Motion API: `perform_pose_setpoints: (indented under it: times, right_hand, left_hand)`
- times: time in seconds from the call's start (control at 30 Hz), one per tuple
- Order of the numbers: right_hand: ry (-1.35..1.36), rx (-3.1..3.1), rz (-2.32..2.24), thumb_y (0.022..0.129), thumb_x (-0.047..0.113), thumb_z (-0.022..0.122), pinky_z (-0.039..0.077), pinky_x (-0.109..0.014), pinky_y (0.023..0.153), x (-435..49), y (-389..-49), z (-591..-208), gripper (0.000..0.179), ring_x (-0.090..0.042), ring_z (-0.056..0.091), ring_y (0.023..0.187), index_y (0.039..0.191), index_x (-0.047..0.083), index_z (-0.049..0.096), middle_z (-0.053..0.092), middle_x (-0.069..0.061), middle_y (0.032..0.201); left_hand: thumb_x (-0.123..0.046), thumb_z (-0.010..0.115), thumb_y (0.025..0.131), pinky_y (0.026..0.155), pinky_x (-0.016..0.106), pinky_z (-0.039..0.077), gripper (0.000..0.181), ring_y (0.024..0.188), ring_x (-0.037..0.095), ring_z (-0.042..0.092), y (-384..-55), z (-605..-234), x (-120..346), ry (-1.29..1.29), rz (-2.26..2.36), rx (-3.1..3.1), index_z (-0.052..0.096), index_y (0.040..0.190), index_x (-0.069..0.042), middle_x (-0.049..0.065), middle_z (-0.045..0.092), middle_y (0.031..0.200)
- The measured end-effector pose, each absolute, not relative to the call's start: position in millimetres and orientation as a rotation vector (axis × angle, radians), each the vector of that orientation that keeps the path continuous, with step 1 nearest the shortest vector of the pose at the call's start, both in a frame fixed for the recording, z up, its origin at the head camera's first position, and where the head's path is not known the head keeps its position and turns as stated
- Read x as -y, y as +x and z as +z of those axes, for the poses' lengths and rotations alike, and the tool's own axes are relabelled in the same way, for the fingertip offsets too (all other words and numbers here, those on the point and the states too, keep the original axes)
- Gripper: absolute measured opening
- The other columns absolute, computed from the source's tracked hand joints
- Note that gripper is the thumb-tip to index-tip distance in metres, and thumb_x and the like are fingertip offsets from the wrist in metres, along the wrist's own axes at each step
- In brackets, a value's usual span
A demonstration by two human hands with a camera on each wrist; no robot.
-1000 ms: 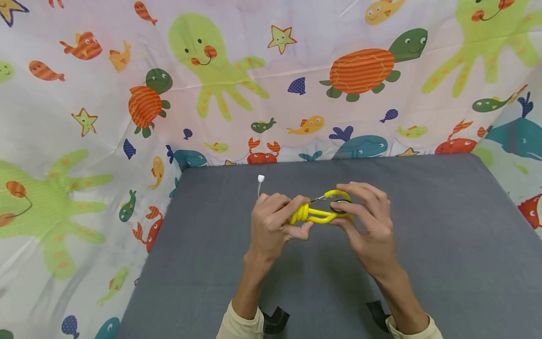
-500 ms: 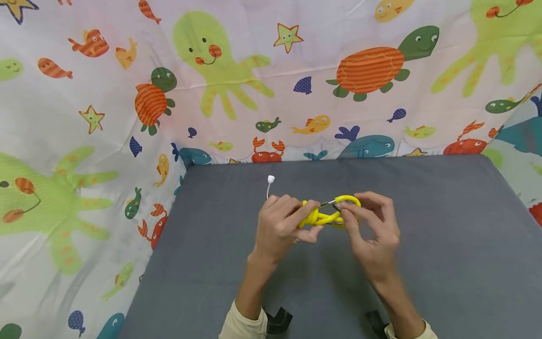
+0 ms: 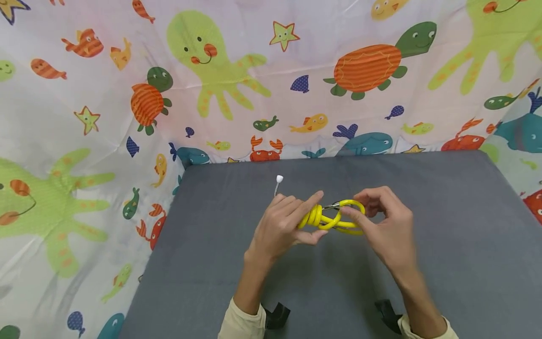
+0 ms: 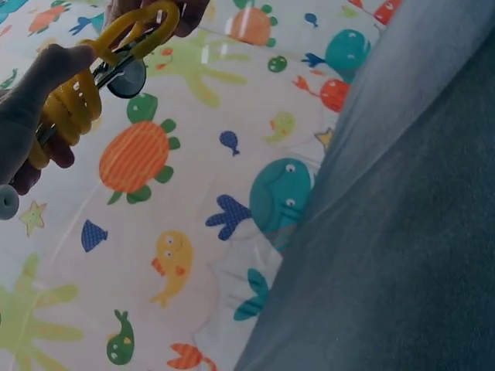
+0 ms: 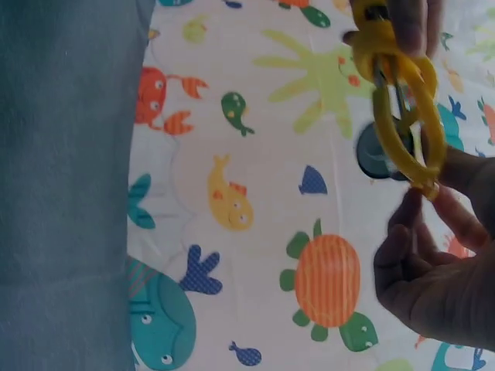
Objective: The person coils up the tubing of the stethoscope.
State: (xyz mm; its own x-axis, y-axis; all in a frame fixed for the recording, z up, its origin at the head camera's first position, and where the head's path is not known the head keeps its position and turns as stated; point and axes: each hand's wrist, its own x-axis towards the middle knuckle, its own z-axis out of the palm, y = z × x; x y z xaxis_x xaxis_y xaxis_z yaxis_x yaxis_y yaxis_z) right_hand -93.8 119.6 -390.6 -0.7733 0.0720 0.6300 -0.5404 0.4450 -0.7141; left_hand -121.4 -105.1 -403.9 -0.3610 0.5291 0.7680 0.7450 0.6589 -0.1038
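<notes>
A yellow stethoscope (image 3: 314, 215), its tubing wound in tight coils, is held over the grey surface. My left hand (image 3: 277, 226) grips the coils, forefinger stretched along the top and thumb below. One white ear tip (image 3: 279, 179) on a thin metal tube sticks up behind that hand. At the other end, my right hand (image 3: 391, 228) pinches the tubing's loop between thumb and fingers. The round dark chest piece (image 5: 375, 151) hangs beside the loop in the right wrist view. In the left wrist view, metal ear tubes run through the coils, and another ear tip (image 4: 8, 202) shows below the hand.
A grey cloth-covered table (image 3: 203, 273) lies under both hands. Behind it and to the sides hangs a white curtain (image 3: 237, 136) printed with sea animals. Black straps (image 3: 277, 316) sit near the wrists, by the light sleeves (image 3: 243, 320).
My right fingers have left the chest piece and now pinch the end of the tubing loop. Both hands have shifted slightly right, and the left forefinger has lifted straighter.
</notes>
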Motion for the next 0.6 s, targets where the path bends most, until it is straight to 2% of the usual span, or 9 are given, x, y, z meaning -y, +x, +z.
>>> perform_pose_setpoints:
  times: [0.13,0.27,0.4,0.6]
  right_hand:
    - [0.370,2.224,1.252,0.072,-0.002,0.092,0.043,-0.007,0.073,-128.5,-95.8,-390.1,0.036,-0.003,0.051,0.076,0.103,0.000,0.072,0.067,-0.008,0.091]
    - [0.329,2.337,1.200,0.086,0.006,0.084,0.042,-0.006,0.075,-138.5,-97.2,-394.6,0.024,0.003,0.051,0.081,0.106,0.002,0.071,0.067,-0.010,0.096]
    - [0.229,2.372,1.180,0.098,0.012,0.073,0.039,-0.005,0.078,-148.9,-98.5,-400.4,0.017,0.010,0.048,0.087,0.110,0.001,0.069,0.066,-0.014,0.104]
    - [0.146,2.431,1.193,0.103,0.021,0.067,0.040,-0.007,0.079,-158.6,-96.5,-405.5,0.020,0.007,0.049,0.088,0.112,0.004,0.069,0.067,-0.011,0.108]
  left_hand:
    - [-0.051,0.089,0.077,0.069,0.023,0.043,0.061,0.072,0.009,0.057,-123.2,-408.5,102.3,-1.016,-0.333,2.160,0.076,0.123,-0.014,-0.002,0.069,0.085]
    - [-0.050,0.084,0.081,0.067,0.022,0.041,0.049,0.074,0.009,0.053,-126.1,-422.7,94.9,-1.020,-0.380,2.295,0.074,0.115,-0.016,-0.001,0.063,0.090]
    - [-0.049,0.081,0.085,0.067,0.021,0.036,0.042,0.073,0.008,0.048,-139.8,-451.9,86.5,-1.022,-0.433,2.454,0.073,0.110,-0.016,-0.002,0.060,0.089]
    - [-0.054,0.075,0.091,0.065,0.017,0.031,0.045,0.070,0.009,0.043,-163.0,-502.8,79.5,-0.940,-0.427,2.715,0.075,0.115,-0.016,-0.001,0.063,0.096]
